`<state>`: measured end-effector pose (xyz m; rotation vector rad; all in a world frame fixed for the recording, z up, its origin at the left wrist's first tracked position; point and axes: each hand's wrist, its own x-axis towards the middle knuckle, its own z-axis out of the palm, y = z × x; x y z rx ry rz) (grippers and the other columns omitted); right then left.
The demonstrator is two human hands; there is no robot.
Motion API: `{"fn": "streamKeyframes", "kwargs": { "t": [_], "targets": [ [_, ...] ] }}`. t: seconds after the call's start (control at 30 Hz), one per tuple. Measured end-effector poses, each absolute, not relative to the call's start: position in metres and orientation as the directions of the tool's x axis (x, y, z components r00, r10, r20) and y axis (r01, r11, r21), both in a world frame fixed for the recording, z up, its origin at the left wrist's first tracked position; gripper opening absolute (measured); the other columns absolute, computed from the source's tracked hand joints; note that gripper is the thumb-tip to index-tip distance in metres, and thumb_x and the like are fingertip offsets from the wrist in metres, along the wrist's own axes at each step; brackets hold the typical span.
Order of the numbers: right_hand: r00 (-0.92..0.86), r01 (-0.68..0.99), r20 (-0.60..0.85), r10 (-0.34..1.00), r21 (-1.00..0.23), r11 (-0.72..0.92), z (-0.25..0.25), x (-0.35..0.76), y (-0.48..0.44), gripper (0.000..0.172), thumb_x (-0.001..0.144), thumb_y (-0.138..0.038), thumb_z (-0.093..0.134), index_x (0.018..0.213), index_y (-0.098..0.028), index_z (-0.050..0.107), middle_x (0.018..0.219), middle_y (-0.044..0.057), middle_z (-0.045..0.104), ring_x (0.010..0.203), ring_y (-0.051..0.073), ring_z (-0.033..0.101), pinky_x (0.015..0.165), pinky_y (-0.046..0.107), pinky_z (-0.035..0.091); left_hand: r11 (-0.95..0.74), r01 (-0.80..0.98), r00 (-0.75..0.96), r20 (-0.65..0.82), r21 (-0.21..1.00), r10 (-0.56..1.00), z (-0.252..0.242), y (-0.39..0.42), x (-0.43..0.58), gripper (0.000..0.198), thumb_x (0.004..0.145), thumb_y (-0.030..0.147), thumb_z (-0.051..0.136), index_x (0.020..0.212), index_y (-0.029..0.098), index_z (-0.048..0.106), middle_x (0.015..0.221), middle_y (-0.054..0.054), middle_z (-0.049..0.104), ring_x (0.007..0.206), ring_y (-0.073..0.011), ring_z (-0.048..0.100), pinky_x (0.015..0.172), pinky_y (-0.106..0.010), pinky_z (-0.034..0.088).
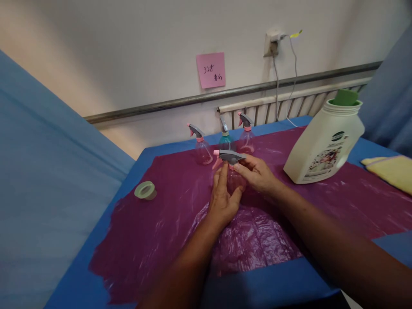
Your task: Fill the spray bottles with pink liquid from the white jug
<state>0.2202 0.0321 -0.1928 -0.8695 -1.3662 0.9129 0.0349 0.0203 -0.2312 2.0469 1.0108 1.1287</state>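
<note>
A clear spray bottle [231, 180] with a grey and pink trigger head stands upright on the purple plastic sheet. My left hand [223, 197] is wrapped round its body, thumb on the near right side. At the bottle's neck, just under the trigger head, the thumb and fingers of my right hand [255, 171] close on the pink collar. Behind it are a clear spray bottle [202, 151] at left, a teal spray bottle [225, 140] in the middle and another clear spray bottle [247, 139] at right. How full the held bottle is, I cannot tell.
A large cream jug [322, 146] with something green in its mouth stands at right, by a yellow cloth [391, 169]. A small pale green cap [144, 190] lies at left. Blue cloth [161, 146] edges the purple sheet [144, 240]. Blue curtains [48, 150] hang at both sides.
</note>
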Motion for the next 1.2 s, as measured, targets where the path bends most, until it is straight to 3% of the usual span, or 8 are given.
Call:
{"fn": "streamKeyframes", "kwargs": {
  "t": [0.27,0.4,0.53,0.63,0.83,0.93,1.07,1.2],
  "targets": [
    [0.141,-0.080,0.333,0.932,-0.935,0.346,-0.200,0.205,0.043,0.043,0.078,-0.051,0.100,0.099,-0.027,0.072,0.092,0.001,0.081,0.085,0.022,0.074,0.083,0.037,0.061,-0.516,0.314,0.351,0.407,0.797,0.843,-0.226,0.016,0.030,0.088,0.108,0.034,0.074,0.185,0.042,0.031,0.176,-0.011,0.049,0.168,-0.0331,0.051,0.141,-0.058,0.043],
    [0.113,-0.108,0.362,0.925,-0.921,0.374,-0.194,0.203,0.038,0.042,0.080,-0.049,0.098,0.107,-0.028,0.074,0.105,0.003,0.085,0.096,0.025,0.078,0.094,0.041,0.064,-0.517,0.326,0.364,0.400,0.791,0.841,-0.226,0.017,0.028,0.087,0.110,0.033,0.071,0.186,0.041,0.029,0.182,-0.012,0.045,0.172,-0.0340,0.046,0.142,-0.059,0.041],
    [0.029,-0.049,0.427,0.904,-0.903,0.428,-0.187,0.209,0.030,0.035,0.099,-0.048,0.082,0.129,-0.030,0.083,0.125,0.004,0.086,0.121,0.029,0.078,0.110,0.046,0.061,-0.530,0.319,0.381,0.405,0.786,0.831,-0.226,0.018,0.026,0.092,0.109,0.027,0.070,0.187,0.042,0.024,0.188,-0.012,0.039,0.176,-0.0342,0.041,0.144,-0.060,0.039],
    [0.013,-0.013,0.418,0.908,-0.908,0.419,-0.189,0.211,0.031,0.028,0.101,-0.048,0.078,0.118,-0.027,0.085,0.113,0.003,0.086,0.113,0.029,0.079,0.105,0.044,0.062,-0.527,0.309,0.385,0.402,0.792,0.831,-0.226,0.019,0.026,0.092,0.109,0.027,0.070,0.188,0.043,0.024,0.188,-0.011,0.038,0.176,-0.0349,0.041,0.144,-0.060,0.039],
    [0.133,-0.088,0.370,0.919,-0.920,0.383,-0.199,0.203,0.044,0.032,0.084,-0.046,0.093,0.104,-0.026,0.076,0.104,0.004,0.086,0.097,0.024,0.080,0.095,0.041,0.064,-0.529,0.313,0.360,0.417,0.789,0.835,-0.225,0.021,0.030,0.094,0.106,0.028,0.073,0.187,0.041,0.027,0.179,-0.011,0.048,0.169,-0.0345,0.050,0.142,-0.060,0.041],
    [0.134,-0.128,0.347,0.928,-0.923,0.363,-0.199,0.201,0.044,0.039,0.078,-0.043,0.096,0.104,-0.027,0.073,0.106,0.003,0.086,0.101,0.024,0.081,0.098,0.041,0.064,-0.527,0.316,0.364,0.412,0.789,0.835,-0.223,0.021,0.031,0.095,0.106,0.029,0.074,0.187,0.041,0.026,0.178,-0.011,0.050,0.168,-0.0338,0.051,0.142,-0.057,0.042],
    [0.023,-0.109,0.391,0.920,-0.914,0.391,-0.193,0.209,0.035,0.035,0.093,-0.047,0.087,0.122,-0.029,0.081,0.123,0.004,0.087,0.124,0.029,0.079,0.116,0.047,0.060,-0.539,0.307,0.387,0.414,0.784,0.824,-0.222,0.020,0.031,0.097,0.107,0.027,0.073,0.188,0.043,0.022,0.189,-0.010,0.038,0.176,-0.0337,0.041,0.145,-0.057,0.038],
    [-0.018,-0.023,0.416,0.909,-0.909,0.416,-0.193,0.214,0.033,0.027,0.102,-0.050,0.078,0.118,-0.029,0.085,0.115,0.004,0.087,0.118,0.030,0.080,0.113,0.049,0.061,-0.539,0.302,0.387,0.416,0.786,0.823,-0.222,0.019,0.031,0.096,0.107,0.026,0.072,0.188,0.042,0.024,0.188,-0.010,0.039,0.175,-0.0341,0.042,0.145,-0.057,0.037]
  ]
}}
